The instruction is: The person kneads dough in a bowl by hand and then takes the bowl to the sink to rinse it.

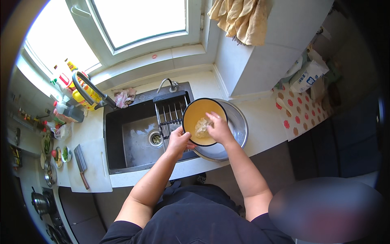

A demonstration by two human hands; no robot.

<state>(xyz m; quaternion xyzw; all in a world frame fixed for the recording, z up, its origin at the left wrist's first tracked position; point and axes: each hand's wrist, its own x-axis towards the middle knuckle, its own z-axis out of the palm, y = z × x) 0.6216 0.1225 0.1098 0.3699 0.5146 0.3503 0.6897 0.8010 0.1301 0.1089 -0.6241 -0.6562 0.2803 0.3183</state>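
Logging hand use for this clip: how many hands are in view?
2: the left hand holds the yellow bowl at its lower-left rim; the right hand reaches inside it. No others show.

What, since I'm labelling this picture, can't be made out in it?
All in the head view:
- Pale clump: too small to identify, partly covered by the right hand.
- Floor of the metal basin: mostly hidden by the yellow bowl.
- Lower right: lost behind a blurred patch.
- Outside the window: washed out by glare.
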